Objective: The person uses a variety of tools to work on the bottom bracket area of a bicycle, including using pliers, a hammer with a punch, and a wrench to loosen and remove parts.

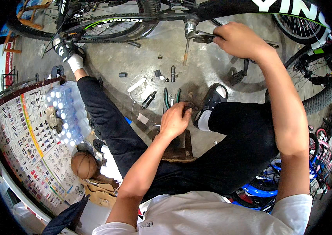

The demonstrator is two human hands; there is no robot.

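Right hand's (234, 38) grip is closed round a wrench (203, 37) near white-lettered frame (234, 12); left hand's (175, 120) grip is unclear

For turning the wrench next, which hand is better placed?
Probably the right hand: it grips the wrench, whose end is at the silver fitting on the bike. The left hand is down beside the green-handled pliers.

Big white capitals on the black down tube (287, 7), upper right, cut off by the view's edge. White capitals on the black-and-green chainstay (122, 20), legible. Small white lettering up the slim black tube (62, 9) at the rear wheel. Parts chart (33, 129), lower left: captions too small to read. Grey T-shirt (197, 213): small dark print, unreadable.
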